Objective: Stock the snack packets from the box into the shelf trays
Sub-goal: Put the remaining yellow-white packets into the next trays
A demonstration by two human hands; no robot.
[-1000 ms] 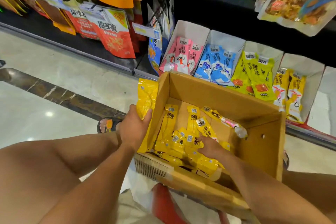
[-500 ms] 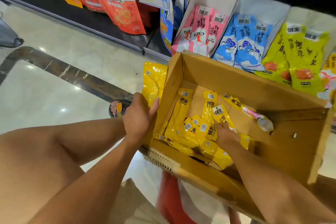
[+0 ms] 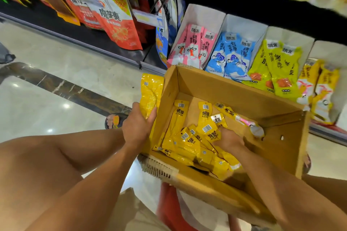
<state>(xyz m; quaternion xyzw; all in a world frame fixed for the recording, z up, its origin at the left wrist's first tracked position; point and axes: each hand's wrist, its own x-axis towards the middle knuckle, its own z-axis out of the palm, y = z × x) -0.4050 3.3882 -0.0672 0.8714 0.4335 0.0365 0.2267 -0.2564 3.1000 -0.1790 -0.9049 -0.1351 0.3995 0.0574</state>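
While yellow packets [image 3: 151,95] are gripped by left hand [image 3: 138,127] outside cardboard box [image 3: 234,88], right hand [image 3: 228,139] buried among loose packets [image 3: 187,142] inside, grip hidden, shelf trays [image 3: 244,26] partly screened by box's far wall.

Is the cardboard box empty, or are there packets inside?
Not empty: a heap of yellow packets lies on the floor of the cardboard box, with the right hand among them.

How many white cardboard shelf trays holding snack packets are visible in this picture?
4, in a row behind the brown cardboard box: pink-packet tray, blue-packet tray, yellow-green-packet tray, and orange-yellow-packet tray at the right edge. More may be hidden beyond the frame.
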